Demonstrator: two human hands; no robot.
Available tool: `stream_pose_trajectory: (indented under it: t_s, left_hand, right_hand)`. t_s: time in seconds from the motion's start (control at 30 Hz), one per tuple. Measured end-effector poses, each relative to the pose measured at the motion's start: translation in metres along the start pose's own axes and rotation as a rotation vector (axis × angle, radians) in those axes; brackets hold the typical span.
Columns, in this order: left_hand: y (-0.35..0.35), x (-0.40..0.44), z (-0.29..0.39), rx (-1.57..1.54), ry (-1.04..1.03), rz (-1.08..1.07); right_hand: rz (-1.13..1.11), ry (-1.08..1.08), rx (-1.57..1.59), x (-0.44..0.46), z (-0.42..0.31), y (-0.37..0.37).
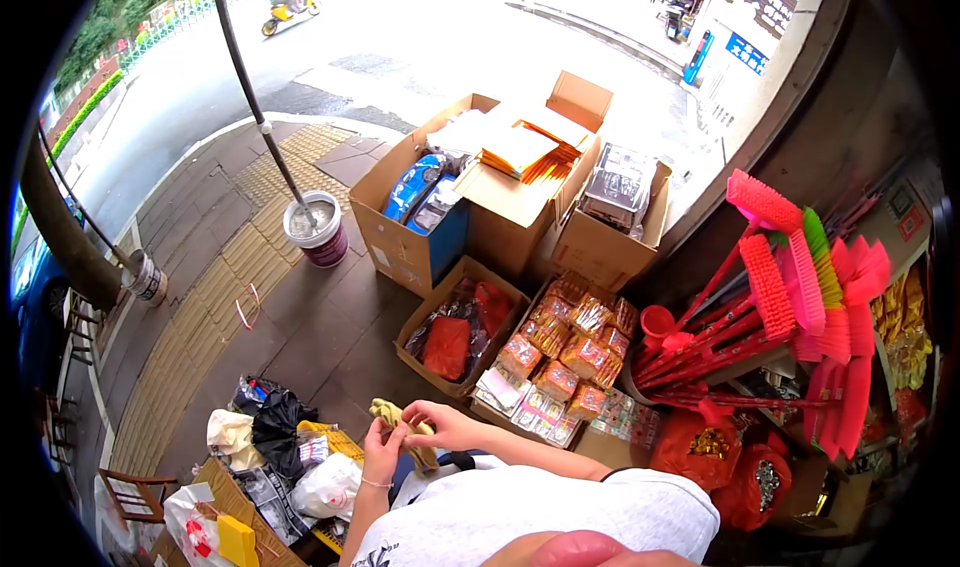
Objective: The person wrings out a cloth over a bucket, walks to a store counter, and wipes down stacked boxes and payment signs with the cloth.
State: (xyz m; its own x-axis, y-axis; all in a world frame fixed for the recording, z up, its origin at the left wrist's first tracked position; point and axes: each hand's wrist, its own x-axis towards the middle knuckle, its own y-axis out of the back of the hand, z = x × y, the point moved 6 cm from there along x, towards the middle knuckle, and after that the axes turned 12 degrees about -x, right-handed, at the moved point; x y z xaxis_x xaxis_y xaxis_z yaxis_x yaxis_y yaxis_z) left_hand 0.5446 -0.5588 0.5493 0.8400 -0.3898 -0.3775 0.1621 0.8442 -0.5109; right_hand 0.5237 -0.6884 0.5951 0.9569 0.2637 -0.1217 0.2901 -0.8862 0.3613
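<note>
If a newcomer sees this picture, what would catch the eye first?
Probably the bright pink brooms bunched on the right. Next, perhaps, the stacked orange packets below and right of the middle. Low in the picture, the left hand and right hand hold a yellowish cloth.

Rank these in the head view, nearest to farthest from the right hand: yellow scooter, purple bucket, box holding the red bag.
1. Box holding the red bag, just beyond the right hand.
2. Purple bucket, farther out, leftward.
3. Yellow scooter, upper left.
</note>
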Motion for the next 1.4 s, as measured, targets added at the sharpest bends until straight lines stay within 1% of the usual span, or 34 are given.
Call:
stream_pose_trajectory:
  t_s: [0.03,0.13,0.17,0.27,0.3,0.37,0.43,0.47,0.5,0.57,0.6,0.63,0.7,0.73,0.77,0.83,0.87,0.9,0.93,1.03,1.07,1.1,1.17,1.2,1.23,1.27,1.3,1.33,1.37,1.4]
  left_hand:
    - [-0.007,0.004,0.003,0.029,-0.023,-0.054]
    - [0.013,0.024,0.036,-0.028,0.006,-0.037]
    - [0.026,0.031,0.048,-0.049,0.018,-0.022]
    - [0.057,0.048,0.065,-0.100,-0.005,-0.046]
    - [0.070,0.055,0.073,-0.114,0.001,-0.052]
    - [0.105,0.068,0.094,-0.063,-0.042,-0.072]
    - [0.130,0.075,0.116,-0.010,-0.107,-0.109]
    - [0.140,0.078,0.126,0.150,-0.170,-0.114]
    - [0.145,0.080,0.131,0.149,-0.168,-0.115]
    - [0.140,0.072,0.180,0.935,-0.562,-0.144]
    - [0.155,0.085,0.182,0.843,-0.488,-0.141]
    - [0.160,0.095,0.192,0.846,-0.474,-0.154]
    - [0.157,0.103,0.214,0.982,-0.510,-0.150]
    - [0.157,0.110,0.217,0.926,-0.481,-0.128]
    - [0.161,0.127,0.218,0.938,-0.606,-0.147]
    - [0.174,0.149,0.212,0.731,-0.444,-0.082]
    - [0.186,0.156,0.202,0.714,-0.382,-0.041]
    - [0.199,0.166,0.192,0.697,-0.319,0.000]
    - [0.195,0.185,0.186,0.669,-0.268,0.018]
    - [0.202,0.209,0.203,0.717,-0.308,0.082]
    - [0.205,0.218,0.203,0.640,-0.270,0.095]
    - [0.207,0.223,0.212,0.655,-0.269,0.118]
    - [0.207,0.240,0.230,0.459,-0.262,0.190]
    - [0.208,0.247,0.240,0.422,-0.283,0.206]
    - [0.210,0.253,0.250,0.385,-0.305,0.222]
    - [0.209,0.251,0.265,0.380,-0.310,0.255]
    - [0.202,0.260,0.276,0.359,-0.325,0.260]
    - [0.218,0.260,0.284,0.411,-0.351,0.316]
    - [0.234,0.268,0.291,0.466,-0.377,0.369]
    - [0.238,0.279,0.298,0.430,-0.427,0.411]
  right_hand:
    - [0.091,0.039,-0.139,0.005,-0.002,0.004]
    - [0.143,0.000,-0.079,0.052,-0.002,-0.003]
    - [0.130,0.011,-0.044,0.072,-0.001,-0.010]
    - [0.005,-0.097,0.085,0.109,0.003,-0.019]
    - [0.003,-0.097,0.080,0.124,-0.001,-0.025]
    - [0.002,-0.013,0.069,0.160,-0.018,-0.045]
    - [-0.058,-0.030,0.074,0.192,-0.027,-0.062]
    - [-0.081,-0.036,0.063,0.202,-0.032,-0.069]
    - [-0.103,-0.042,0.051,0.213,-0.035,-0.075]
    - [-0.083,-0.109,0.030,0.237,-0.039,-0.094]
    - [-0.051,-0.110,0.045,0.252,-0.038,-0.099]
    - [-0.019,-0.112,0.059,0.265,-0.036,-0.102]
    - [0.068,-0.065,0.047,0.280,-0.031,-0.105]
    - [0.102,-0.106,0.104,0.285,-0.025,-0.104]
    - [0.116,-0.147,0.118,0.292,-0.021,-0.097]
    - [0.106,-0.123,0.131,0.299,-0.023,-0.085]
    - [0.079,-0.109,0.078,0.302,-0.024,-0.085]
    - [0.097,-0.046,-0.040,0.307,-0.030,-0.082]
    - [0.100,-0.087,-0.058,0.316,-0.024,-0.071]
    - [0.044,-0.073,-0.041,0.352,-0.021,-0.065]
    - [0.083,-0.027,-0.050,0.360,-0.015,-0.058]
    - [0.117,0.022,-0.048,0.370,-0.014,-0.053]
    - [0.121,-0.042,-0.018,0.394,-0.007,-0.032]
    - [0.198,-0.007,-0.026,0.404,-0.003,-0.017]
    - [0.242,-0.033,-0.001,0.413,-0.001,-0.002]
    - [0.335,0.012,0.035,0.420,-0.003,0.014]
    - [0.383,-0.027,0.025,0.424,0.001,0.039]
    - [0.394,-0.047,0.076,0.431,0.011,0.047]
    - [0.438,-0.022,0.117,0.444,0.024,0.060]
    - [0.448,-0.032,0.115,0.455,0.030,0.081]
